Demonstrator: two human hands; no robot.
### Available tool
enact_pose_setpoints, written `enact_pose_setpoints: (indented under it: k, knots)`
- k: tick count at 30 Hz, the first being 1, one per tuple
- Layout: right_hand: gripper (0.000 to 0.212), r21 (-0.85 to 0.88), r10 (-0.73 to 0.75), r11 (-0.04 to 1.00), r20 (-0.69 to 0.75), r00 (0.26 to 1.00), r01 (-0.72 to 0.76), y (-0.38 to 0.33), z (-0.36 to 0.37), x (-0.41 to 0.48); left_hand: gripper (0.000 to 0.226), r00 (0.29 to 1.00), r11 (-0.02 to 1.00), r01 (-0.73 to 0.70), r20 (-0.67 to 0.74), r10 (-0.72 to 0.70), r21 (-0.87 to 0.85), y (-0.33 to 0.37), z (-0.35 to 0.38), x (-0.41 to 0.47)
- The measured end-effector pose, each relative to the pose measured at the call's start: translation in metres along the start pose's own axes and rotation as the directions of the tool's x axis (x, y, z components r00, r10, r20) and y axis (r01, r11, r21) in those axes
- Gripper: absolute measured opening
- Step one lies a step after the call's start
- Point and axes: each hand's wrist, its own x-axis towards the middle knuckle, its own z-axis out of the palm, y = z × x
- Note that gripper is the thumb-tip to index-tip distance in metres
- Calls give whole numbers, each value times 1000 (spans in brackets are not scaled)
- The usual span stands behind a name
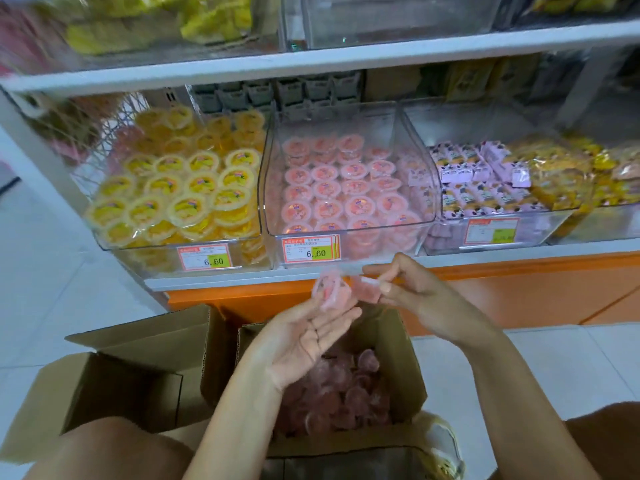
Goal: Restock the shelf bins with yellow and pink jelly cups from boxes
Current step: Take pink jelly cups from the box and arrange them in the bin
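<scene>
Two hands are up in front of me, just below the shelf edge. My left hand [304,344] is palm-up with the fingers spread loose, and a pink jelly cup [329,289] sits tilted at its fingertips, blurred; I cannot tell whether the fingers clasp it or only support it. My right hand [415,292] pinches a second pink cup [367,288] between thumb and forefinger, just beside the first one.

Below the hands, an open cardboard box [401,344] holds a loose heap of pink cups [343,386]. To its left stands another open box [114,386] whose inside I see only in shadow.

On the shelf, the clear bin on the left [166,251] is packed with yellow jelly cups [187,188], and the middle bin [410,157] carries rows of pink ones [343,192], lids up. Each has a red-and-yellow price tag [311,250] on its front wall. A third bin [498,233] to the right holds small wrapped packets.
</scene>
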Motion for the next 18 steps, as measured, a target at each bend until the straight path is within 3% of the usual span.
enact_pose_setpoints:
  k: [4,6,8,13,18]
  knots:
    - [11,-226,-205,957,-77,976,183,-19,-1,-4,32,995,986,-72,56,81,-152,13,25,-13]
    - [12,-280,-309,922,-114,944,268,-31,1,-4,39,992,991,-90,78,97,-97,17,35,-14]
    - [15,-216,-372,915,-119,920,342,-37,6,-3,47,989,993,-105,94,110,-58,21,44,-14]
    - [6,9,-319,946,-140,937,323,-56,2,6,62,972,986,-157,169,165,-56,40,63,-6]
    - [23,-209,-345,933,-288,893,294,-82,-15,31,47,960,967,-218,207,188,134,65,81,8]
